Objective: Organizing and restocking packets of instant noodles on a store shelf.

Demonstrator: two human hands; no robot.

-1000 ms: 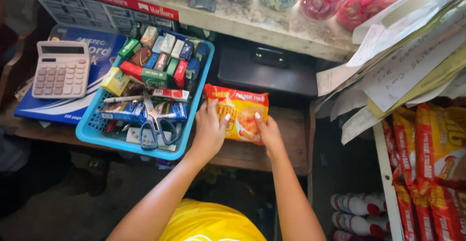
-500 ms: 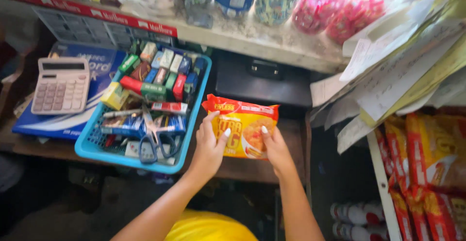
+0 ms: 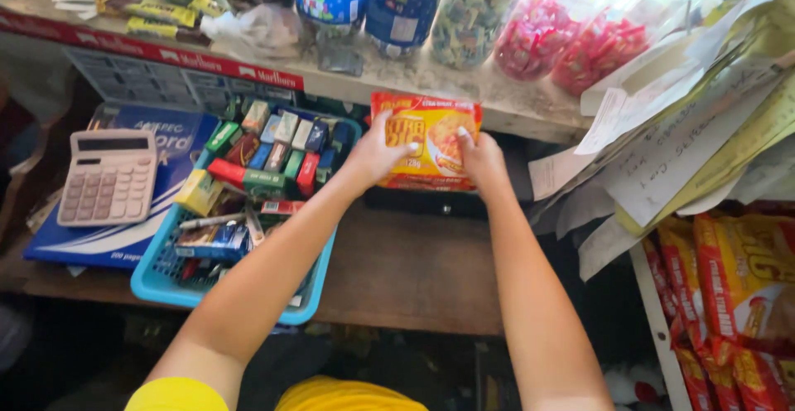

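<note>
Hands, left (image 3: 377, 156) and right (image 3: 483, 161), clamp a flat orange-and-yellow plastic snack packet (image 3: 426, 140), long axis crosswise, above the brown wooden worktop (image 3: 406, 274) beside a blue plastic basket (image 3: 157, 282).

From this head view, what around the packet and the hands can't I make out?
- Orange packet: its side edges are covered by the left hand and right hand.
- Black box under the counter: mostly hidden behind the packet and hands.
- Blue basket: its lower contents are buried and blurred.
- Jars: tops cut off by the upper edge.
</note>
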